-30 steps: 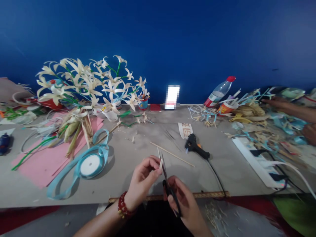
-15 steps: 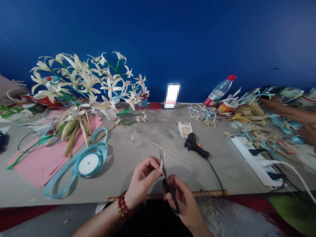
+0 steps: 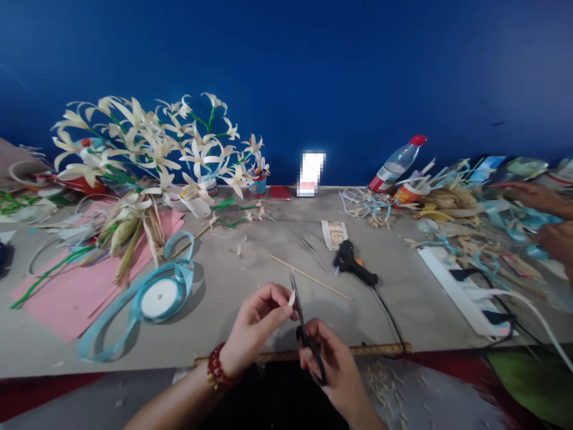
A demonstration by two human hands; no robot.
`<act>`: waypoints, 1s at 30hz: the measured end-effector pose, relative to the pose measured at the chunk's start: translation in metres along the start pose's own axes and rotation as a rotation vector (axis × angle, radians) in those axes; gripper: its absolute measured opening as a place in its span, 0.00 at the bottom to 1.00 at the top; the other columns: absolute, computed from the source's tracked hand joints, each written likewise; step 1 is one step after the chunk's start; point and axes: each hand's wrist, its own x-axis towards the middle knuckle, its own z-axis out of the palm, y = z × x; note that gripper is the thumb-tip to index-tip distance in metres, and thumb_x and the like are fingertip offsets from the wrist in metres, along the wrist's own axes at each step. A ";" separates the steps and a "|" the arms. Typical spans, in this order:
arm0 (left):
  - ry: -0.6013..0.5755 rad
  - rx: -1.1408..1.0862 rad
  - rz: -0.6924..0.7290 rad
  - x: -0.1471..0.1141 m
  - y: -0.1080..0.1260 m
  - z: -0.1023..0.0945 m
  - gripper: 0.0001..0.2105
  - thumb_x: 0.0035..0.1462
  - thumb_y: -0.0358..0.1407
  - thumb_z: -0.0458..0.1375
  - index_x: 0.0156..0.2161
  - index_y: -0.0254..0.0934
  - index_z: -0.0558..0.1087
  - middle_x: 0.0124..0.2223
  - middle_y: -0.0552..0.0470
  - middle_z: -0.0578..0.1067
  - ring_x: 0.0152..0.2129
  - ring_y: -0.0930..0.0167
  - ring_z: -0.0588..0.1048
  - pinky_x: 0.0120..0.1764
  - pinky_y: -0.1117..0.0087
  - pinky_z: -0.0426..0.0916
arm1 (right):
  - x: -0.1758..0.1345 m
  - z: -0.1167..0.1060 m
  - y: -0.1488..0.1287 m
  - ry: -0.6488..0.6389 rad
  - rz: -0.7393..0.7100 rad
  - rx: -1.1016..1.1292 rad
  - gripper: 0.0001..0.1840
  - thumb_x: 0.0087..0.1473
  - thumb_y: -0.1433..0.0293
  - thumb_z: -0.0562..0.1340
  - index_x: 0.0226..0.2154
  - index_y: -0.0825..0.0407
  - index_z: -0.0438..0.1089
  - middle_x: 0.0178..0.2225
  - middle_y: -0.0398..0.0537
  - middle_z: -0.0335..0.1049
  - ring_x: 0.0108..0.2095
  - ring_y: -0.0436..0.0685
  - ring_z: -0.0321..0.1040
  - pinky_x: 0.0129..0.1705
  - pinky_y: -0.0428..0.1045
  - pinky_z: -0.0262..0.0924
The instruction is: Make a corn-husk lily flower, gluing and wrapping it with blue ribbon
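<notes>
Between the thumb and fingers of my left hand [image 3: 264,316] is a small pale strip [image 3: 292,298], perhaps a piece of husk. My right hand [image 3: 329,361] is wrapped round the black handles of a pair of scissors [image 3: 305,337]. Their blades point up and away from me, beside the strip and close to my left fingertips. Both hands are above the table's near edge. Beyond them a thin wooden stick [image 3: 311,278] lies on the grey table [image 3: 250,269], and a black hot glue gun [image 3: 356,264] rests to the right.
White handmade flowers [image 3: 156,149] stand in cups at the back left. Blue ribbon on a spool [image 3: 159,297] and pink paper [image 3: 67,304] lie left. A white power strip [image 3: 461,295], a tilted bottle [image 3: 398,164] and another person's hands [image 3: 528,197] are at right.
The scissor blades have drawn closer together, and the thin piece that stood up beside them no longer shows. At the right, the other person's hand has moved.
</notes>
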 end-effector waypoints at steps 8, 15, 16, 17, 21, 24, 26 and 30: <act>-0.202 0.189 -0.192 0.003 0.024 -0.018 0.11 0.57 0.40 0.63 0.34 0.33 0.70 0.36 0.47 0.77 0.22 0.76 0.69 0.29 0.73 0.65 | -0.001 -0.024 0.013 -0.199 0.058 0.059 0.26 0.48 0.47 0.67 0.29 0.50 0.61 0.24 0.40 0.64 0.20 0.47 0.56 0.23 0.44 0.54; -0.203 0.374 -0.264 0.006 0.047 -0.023 0.12 0.57 0.42 0.62 0.32 0.34 0.71 0.28 0.51 0.77 0.22 0.76 0.67 0.27 0.75 0.60 | -0.005 -0.033 -0.002 -0.357 0.103 0.056 0.30 0.47 0.41 0.65 0.32 0.51 0.61 0.24 0.42 0.63 0.22 0.48 0.56 0.21 0.43 0.48; -0.216 0.363 -0.259 0.007 0.048 -0.023 0.12 0.57 0.42 0.62 0.31 0.34 0.71 0.29 0.50 0.77 0.24 0.75 0.69 0.29 0.75 0.62 | -0.005 -0.033 -0.002 -0.359 0.109 0.053 0.31 0.46 0.41 0.65 0.32 0.51 0.61 0.24 0.42 0.63 0.22 0.48 0.56 0.21 0.43 0.48; -0.233 0.350 -0.257 0.008 0.048 -0.023 0.12 0.56 0.42 0.62 0.31 0.34 0.71 0.30 0.50 0.77 0.26 0.74 0.70 0.31 0.74 0.63 | -0.005 -0.033 -0.001 -0.361 0.112 0.048 0.31 0.45 0.41 0.65 0.31 0.51 0.61 0.24 0.42 0.63 0.22 0.48 0.56 0.22 0.43 0.49; -0.308 0.313 -0.302 0.010 0.047 -0.023 0.12 0.55 0.42 0.64 0.31 0.34 0.71 0.33 0.48 0.78 0.27 0.73 0.71 0.33 0.72 0.64 | -0.005 -0.033 0.005 -0.353 0.120 0.005 0.32 0.43 0.41 0.66 0.30 0.51 0.61 0.24 0.40 0.62 0.22 0.47 0.56 0.25 0.44 0.52; -0.346 0.314 -0.331 0.011 0.047 -0.025 0.12 0.55 0.42 0.64 0.31 0.33 0.72 0.32 0.48 0.78 0.27 0.73 0.72 0.33 0.71 0.65 | -0.005 -0.035 0.008 -0.345 0.137 -0.002 0.32 0.42 0.41 0.67 0.30 0.51 0.61 0.25 0.40 0.62 0.21 0.47 0.57 0.25 0.44 0.53; -0.361 0.314 -0.339 0.012 0.047 -0.025 0.12 0.55 0.41 0.64 0.31 0.33 0.72 0.31 0.48 0.78 0.27 0.73 0.72 0.34 0.72 0.65 | -0.006 -0.036 0.009 -0.341 0.149 0.009 0.32 0.42 0.42 0.68 0.30 0.51 0.61 0.25 0.40 0.63 0.21 0.46 0.57 0.25 0.44 0.53; -0.334 0.310 -0.360 0.014 0.049 -0.025 0.11 0.55 0.41 0.64 0.32 0.33 0.73 0.30 0.48 0.79 0.24 0.75 0.70 0.28 0.75 0.61 | -0.006 -0.038 0.009 -0.322 0.159 0.018 0.32 0.40 0.43 0.70 0.30 0.51 0.61 0.25 0.39 0.63 0.21 0.46 0.58 0.25 0.43 0.54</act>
